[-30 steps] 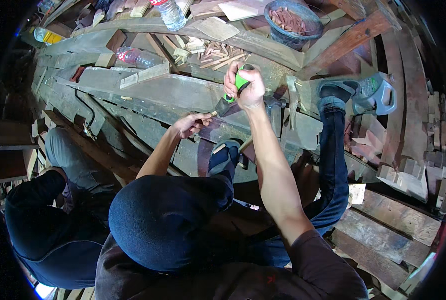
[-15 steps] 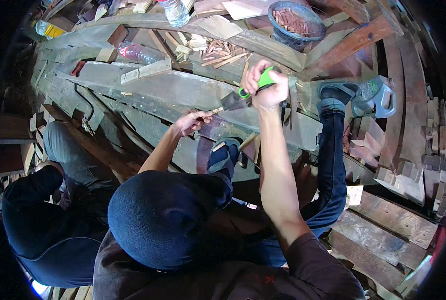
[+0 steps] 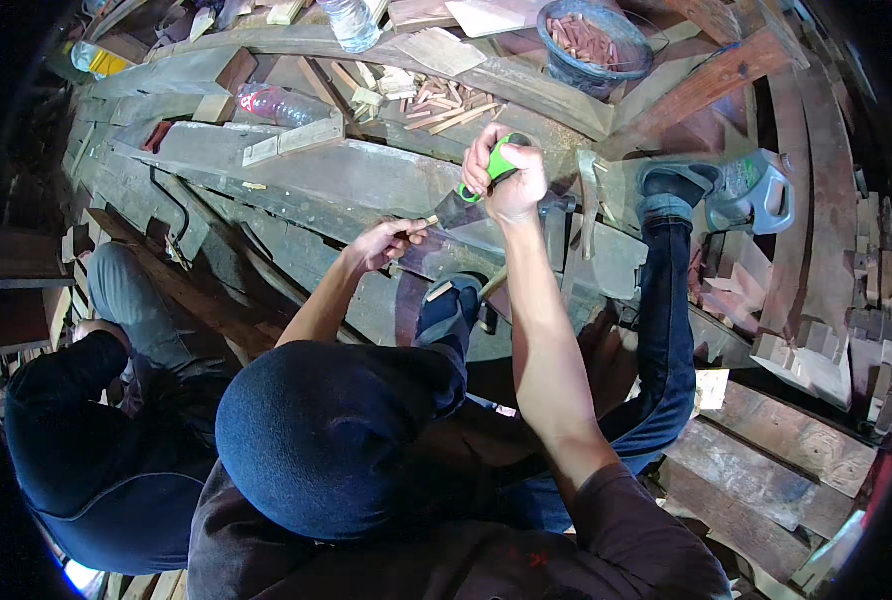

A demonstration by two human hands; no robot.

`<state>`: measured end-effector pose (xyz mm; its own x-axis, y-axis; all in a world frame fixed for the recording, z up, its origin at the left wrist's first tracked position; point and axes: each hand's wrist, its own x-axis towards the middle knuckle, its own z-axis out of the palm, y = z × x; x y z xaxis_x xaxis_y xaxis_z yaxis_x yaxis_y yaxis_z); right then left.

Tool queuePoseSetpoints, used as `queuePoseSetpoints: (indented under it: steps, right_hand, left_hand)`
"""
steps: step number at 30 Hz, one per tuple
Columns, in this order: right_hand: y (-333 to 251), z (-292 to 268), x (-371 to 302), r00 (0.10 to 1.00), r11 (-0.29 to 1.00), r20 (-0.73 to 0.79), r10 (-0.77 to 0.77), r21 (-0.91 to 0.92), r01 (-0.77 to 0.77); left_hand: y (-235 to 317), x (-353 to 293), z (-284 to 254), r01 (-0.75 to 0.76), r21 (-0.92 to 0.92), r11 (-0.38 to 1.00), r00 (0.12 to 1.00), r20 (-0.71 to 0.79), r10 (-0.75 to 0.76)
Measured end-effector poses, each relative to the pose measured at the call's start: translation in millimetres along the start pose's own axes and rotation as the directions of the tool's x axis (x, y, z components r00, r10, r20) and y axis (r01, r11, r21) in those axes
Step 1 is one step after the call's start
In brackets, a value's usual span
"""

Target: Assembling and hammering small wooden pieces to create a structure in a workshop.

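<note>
My left hand (image 3: 388, 243) pinches a short, thin wooden stick (image 3: 431, 220) above the grey plank, its tip pointing right. My right hand (image 3: 507, 172) is wrapped round the green and black handle of a handsaw (image 3: 456, 210). The saw's dark grey blade slants down to the left and meets or nearly meets the stick's end; exact contact is too small to tell. Below them is my left sandalled foot (image 3: 449, 310), with my bent knee (image 3: 326, 440) in blue denim large in front. My right foot (image 3: 681, 182) rests on the planks further right.
Cut wooden pegs (image 3: 446, 103) lie in a pile beyond the plank (image 3: 296, 165). A bucket (image 3: 593, 45) holds more pegs. A plastic bottle (image 3: 286, 105) lies at left; a grey jug (image 3: 756, 195) stands at right. A wooden-handled tool (image 3: 588, 205) lies right of my forearm. A co-worker (image 3: 106, 440) sits left.
My right hand has moved left and slightly nearer with the saw, bringing its blade closer over the stick. My left hand stays almost in place. The wooden-handled tool shows more fully.
</note>
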<state>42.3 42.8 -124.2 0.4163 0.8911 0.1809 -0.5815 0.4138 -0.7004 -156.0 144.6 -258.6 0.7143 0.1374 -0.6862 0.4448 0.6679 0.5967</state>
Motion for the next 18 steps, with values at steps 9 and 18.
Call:
queuePoseSetpoints:
  steps: [9, 18]
  right_hand:
    - [-1, 12, 2, 1.0, 0.992, 0.024, -0.003, -0.127, 0.006]
    - [-1, 17, 2, 1.0, 0.987, 0.0, -0.014, -0.162, 0.014]
  left_hand:
    - [0, 1, 1, -0.003, -0.029, 1.0, 1.0, -0.001, 0.003]
    - [1, -1, 6, -0.004, -0.007, 1.0, 1.0, -0.022, 0.004]
